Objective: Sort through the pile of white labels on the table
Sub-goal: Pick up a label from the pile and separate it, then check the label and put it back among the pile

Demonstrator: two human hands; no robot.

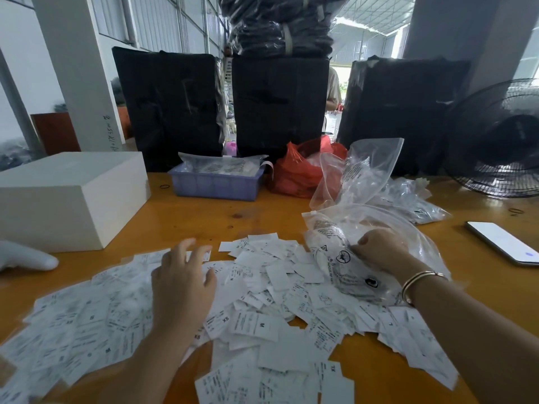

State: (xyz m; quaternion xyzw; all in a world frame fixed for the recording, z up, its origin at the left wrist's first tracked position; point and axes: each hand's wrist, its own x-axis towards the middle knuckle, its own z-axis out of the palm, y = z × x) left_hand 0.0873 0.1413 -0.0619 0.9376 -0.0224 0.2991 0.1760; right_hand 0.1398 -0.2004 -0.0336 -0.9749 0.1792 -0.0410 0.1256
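Nearest, toward six o'clock, the pile of white labels (256, 316) spreads loose and overlapping across the orange table (204, 211), from the near edge up to the middle. They are small white slips with fine black print and bold size letters, XS, M and L among them, lying at all angles and unsorted, so the job looks barely begun. At nine o'clock of the heap, the left hand (182, 282) lies over the labels with fingers spread and nearly straight, gripping nothing; it looks set to fan the slips apart so the sizes can be read. At two o'clock, the right hand (379, 252), a gold bangle (420, 282) on its wrist, curls its fingers on a clear plastic bag (379, 228) lying on the heap's edge, probably to shift it aside or empty it. Further off at three o'clock lies a phone (501, 242); at ten o'clock stands a white box (67, 196). Toward twelve sit a blue basket (217, 185), a red bag (294, 173) and black bundles (280, 103).
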